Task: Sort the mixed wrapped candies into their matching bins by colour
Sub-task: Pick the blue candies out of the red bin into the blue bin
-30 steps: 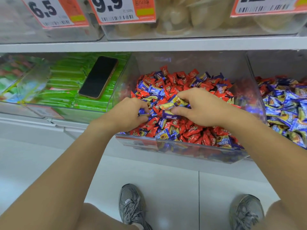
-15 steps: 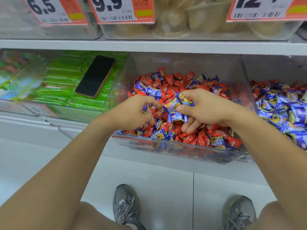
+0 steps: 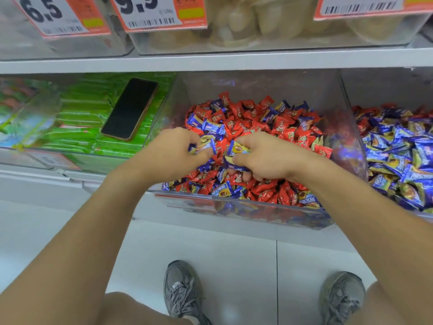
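A clear middle bin [image 3: 243, 214] holds mostly red wrapped candies [image 3: 288, 132] with blue wrapped candies [image 3: 212, 125] mixed in. Both hands are over its front half. My left hand [image 3: 173, 156] is closed around blue candies, with wrappers sticking out between the fingers. My right hand [image 3: 264, 156] is shut on several blue candies too. Their fingertips almost meet above the pile. The bin on the right [image 3: 398, 151] is filled mostly with blue candies.
A black phone [image 3: 130, 109] lies on green packets [image 3: 77, 127] in the left bin. A shelf [image 3: 210, 59] with price tags and pale goods runs above. Below are white floor tiles and my grey shoes [image 3: 180, 289].
Both hands have lifted a little off the pile and gathered more blue candies. The view has shifted slightly, so the bins sit further right in frame.
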Available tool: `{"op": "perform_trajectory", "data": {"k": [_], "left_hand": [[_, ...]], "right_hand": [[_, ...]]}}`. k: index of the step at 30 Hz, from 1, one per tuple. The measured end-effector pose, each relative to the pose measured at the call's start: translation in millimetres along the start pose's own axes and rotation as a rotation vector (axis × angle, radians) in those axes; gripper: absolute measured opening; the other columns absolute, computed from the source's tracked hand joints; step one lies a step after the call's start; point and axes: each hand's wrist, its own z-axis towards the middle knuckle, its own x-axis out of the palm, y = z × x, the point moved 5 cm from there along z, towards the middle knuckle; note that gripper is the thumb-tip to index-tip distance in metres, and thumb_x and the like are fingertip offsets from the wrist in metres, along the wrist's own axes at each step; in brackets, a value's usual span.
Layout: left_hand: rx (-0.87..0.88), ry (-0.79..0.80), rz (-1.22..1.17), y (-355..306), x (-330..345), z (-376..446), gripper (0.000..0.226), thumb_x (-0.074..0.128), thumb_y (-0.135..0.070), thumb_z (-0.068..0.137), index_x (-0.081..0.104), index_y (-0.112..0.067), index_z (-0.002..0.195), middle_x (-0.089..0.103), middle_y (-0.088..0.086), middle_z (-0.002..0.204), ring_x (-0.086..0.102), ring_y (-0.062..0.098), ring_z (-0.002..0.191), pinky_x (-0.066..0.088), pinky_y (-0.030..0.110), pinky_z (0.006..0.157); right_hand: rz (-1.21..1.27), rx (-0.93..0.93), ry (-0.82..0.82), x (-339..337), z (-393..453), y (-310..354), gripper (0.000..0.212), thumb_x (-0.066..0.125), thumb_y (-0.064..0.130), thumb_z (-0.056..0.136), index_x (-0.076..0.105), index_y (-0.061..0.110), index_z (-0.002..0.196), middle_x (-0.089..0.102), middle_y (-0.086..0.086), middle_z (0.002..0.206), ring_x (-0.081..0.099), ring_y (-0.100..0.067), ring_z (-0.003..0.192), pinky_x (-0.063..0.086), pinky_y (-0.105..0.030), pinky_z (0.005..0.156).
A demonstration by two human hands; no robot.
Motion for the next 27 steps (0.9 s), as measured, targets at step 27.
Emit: {"op": "perform_trajectory", "data": {"k": [27], "left_hand": [[-0.039,0.402,0.303,22,23,9,0.027,0.075,-0.038,0.078,0.062,-0.022,0.096,0.056,-0.005,0.095,0.049,0.018,0.082,0.042,0.029,0.069]], "right_hand": [[-0.692,-0.241,0.057,10,22,0,0.04,0.062,0.056,0.089,0.064,0.026,0.116,0.041,0.007,0.098,0.046,-0.013,0.092,0.04,-0.032,0.073]]}}
